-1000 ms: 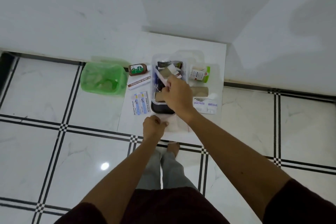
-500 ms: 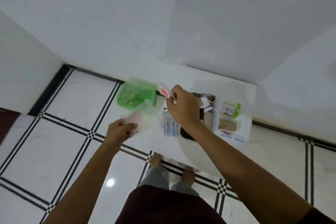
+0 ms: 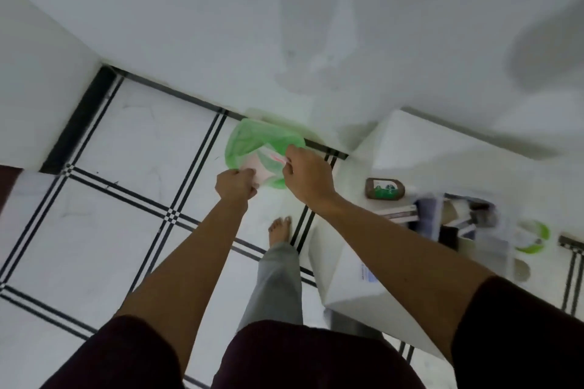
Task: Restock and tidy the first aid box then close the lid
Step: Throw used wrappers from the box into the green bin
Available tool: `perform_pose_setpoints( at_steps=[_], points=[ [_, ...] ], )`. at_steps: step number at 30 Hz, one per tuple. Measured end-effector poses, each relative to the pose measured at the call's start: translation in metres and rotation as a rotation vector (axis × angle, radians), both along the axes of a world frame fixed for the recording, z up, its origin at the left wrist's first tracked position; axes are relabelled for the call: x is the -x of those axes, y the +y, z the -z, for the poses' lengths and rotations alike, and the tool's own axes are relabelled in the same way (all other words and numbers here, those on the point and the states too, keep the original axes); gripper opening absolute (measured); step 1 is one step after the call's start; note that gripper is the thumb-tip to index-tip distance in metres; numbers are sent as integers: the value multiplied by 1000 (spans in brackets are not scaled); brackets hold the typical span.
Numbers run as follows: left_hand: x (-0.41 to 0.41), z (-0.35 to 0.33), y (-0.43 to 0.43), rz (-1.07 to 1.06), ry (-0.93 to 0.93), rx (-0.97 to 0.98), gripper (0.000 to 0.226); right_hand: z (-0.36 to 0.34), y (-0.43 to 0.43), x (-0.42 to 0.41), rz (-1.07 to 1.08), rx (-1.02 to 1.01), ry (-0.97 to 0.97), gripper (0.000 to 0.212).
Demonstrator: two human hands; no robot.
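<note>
both hands are over the green bin point(image 3: 249, 139) on the floor. the left hand point(image 3: 235, 188) pinches a pale pink wrapper point(image 3: 257, 169) at its 3 o'clock side. the right hand point(image 3: 308, 175) pinches a small red and white scrap point(image 3: 278, 158) at its 9 o'clock side. the first aid box point(image 3: 455, 218), blurry, sits on the white table point(image 3: 410, 148), at 3 o'clock from the hands, beside a brown bottle point(image 3: 385, 189).
</note>
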State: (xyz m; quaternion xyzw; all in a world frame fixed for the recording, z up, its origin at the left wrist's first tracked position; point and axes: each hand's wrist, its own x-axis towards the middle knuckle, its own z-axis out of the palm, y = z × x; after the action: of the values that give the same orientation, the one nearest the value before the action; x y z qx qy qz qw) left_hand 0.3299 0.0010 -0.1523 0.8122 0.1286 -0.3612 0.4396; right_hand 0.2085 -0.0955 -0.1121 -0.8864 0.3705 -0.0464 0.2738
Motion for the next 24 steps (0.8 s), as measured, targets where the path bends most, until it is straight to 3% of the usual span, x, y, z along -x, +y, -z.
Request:
perform_pose_setpoints(
  at_steps=[3,9,14,18,24],
  points=[
    [-54,58,-19,113,-54,-124,22,61,-8,-53,-29,0,63,6],
    [-121,163,-52,287,-63,-179,28,172,-19,-113,-134,126,203,26],
    [-147,228,-62,594,-98,-334,37,244,-19,-123,-276,-21,292,23],
    [-143,226,-47,771,-150,-470,36,248,-14,-110,-322,-63,327,21],
    [-90,166,-37,921,-353,-360,31,196,-12,-79,-154,-35,235,17]
  ],
)
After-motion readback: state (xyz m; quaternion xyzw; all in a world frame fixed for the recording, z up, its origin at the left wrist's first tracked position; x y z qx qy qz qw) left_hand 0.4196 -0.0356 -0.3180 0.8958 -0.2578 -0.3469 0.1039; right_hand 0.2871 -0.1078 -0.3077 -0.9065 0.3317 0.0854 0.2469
